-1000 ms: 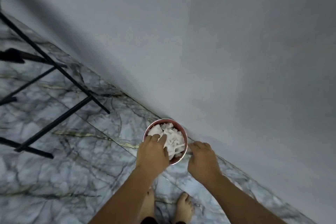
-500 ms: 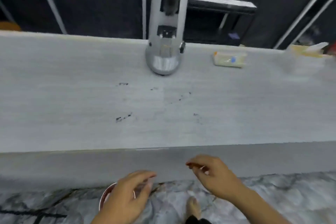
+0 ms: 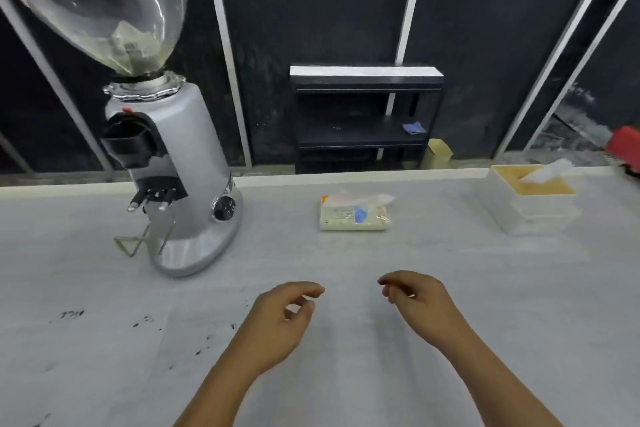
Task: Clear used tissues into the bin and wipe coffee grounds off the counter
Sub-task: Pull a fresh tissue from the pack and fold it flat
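Over the bench (image 3: pixel 450 288) now, both hands are up from the floor, where a second ago they were pressing tissues into the bin. That bin is out of view, and no loose tissues show on the bench, so the clearing step looks done. Left hand (image 3: pixel 277 319) hovers with fingers loosely curled and holding nothing; right hand (image 3: pixel 420 305) the same, empty. Grounds (image 3: pixel 145 320) lie scattered at near left, in front of the grinder (image 3: pixel 173 184), well apart from both hands. Far centre sits a tissue pack (image 3: pixel 353 215), and a tissue box (image 3: pixel 530 201) at far right. I'd say wiping comes next, and either hand needs a fresh tissue first.
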`<state>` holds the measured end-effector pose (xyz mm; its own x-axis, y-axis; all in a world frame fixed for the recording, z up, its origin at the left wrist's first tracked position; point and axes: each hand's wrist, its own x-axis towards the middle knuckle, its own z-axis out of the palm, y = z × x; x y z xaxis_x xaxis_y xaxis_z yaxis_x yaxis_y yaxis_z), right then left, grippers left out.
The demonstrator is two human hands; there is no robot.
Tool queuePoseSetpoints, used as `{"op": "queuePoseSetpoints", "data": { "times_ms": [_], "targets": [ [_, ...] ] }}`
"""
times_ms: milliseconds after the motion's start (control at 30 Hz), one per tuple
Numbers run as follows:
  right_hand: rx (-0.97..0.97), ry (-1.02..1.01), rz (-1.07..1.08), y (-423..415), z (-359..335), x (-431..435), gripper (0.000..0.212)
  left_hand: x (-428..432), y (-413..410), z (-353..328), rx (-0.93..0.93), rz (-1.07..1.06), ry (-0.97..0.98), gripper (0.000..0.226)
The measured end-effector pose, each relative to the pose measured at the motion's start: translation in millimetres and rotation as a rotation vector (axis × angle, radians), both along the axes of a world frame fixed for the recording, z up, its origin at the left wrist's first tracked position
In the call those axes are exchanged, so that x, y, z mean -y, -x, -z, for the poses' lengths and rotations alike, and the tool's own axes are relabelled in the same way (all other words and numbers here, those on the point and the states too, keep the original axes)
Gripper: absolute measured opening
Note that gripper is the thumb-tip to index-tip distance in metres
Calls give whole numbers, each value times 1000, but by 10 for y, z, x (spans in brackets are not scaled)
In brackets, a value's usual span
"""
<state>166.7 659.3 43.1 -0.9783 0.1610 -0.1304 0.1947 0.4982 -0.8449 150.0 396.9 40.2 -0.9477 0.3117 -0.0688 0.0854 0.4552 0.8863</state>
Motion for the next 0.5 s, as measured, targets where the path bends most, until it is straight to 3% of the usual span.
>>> {"op": "queuePoseSetpoints", "data": {
  "times_ms": [167,333,500],
  "targets": [
    [31,-41,-5,881,113,-351,30,-395,933,47,-23,-97,61,28],
    [-8,-73,147,1490,242,-508,28,-631,1727,133,-34,-137,140,30],
    [26,-196,307,1935,470,-560,48,-785,2257,407,-26,-207,264,48]
  ]
}}
